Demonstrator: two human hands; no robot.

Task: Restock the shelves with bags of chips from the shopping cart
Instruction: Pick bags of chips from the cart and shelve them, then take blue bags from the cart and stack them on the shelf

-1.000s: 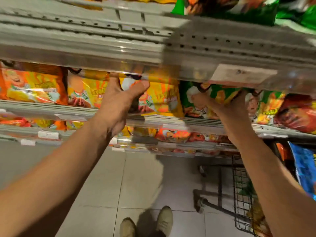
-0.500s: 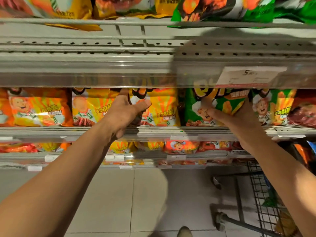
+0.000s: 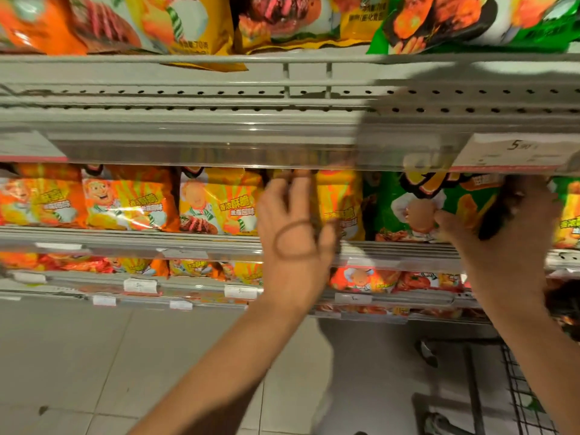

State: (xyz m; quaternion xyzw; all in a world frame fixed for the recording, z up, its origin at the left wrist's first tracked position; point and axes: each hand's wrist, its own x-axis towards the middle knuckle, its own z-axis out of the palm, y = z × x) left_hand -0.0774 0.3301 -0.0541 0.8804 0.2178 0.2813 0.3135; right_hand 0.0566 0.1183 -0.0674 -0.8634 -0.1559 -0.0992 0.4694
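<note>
- Left hand (image 3: 295, 233) is up at the middle shelf (image 3: 188, 238), fingers straight and spread, fingertips on a yellow chip bag (image 3: 340, 202). It isn't gripping anything, just touching the bag's front.
- Right hand (image 3: 514, 233) is on the green chip bag (image 3: 414, 208) right next to it, thumb pressed on the front and fingers curled round the bag's right edge, so it's holding that one.
- The green bag stands upright on the middle shelf, just beside the yellow one, tucked under the shelf lip with the price tag (image 3: 514, 150).
- More yellow and orange bags (image 3: 125, 199) line the same shelf to the left, all standing upright.
- The top shelf has another row of bags (image 3: 194, 23), and the lower shelves have red and orange ones, a bit blurry.
- Bottom right, there's the wire side of the shopping cart (image 3: 521, 400) on the tiled floor (image 3: 94, 356).
</note>
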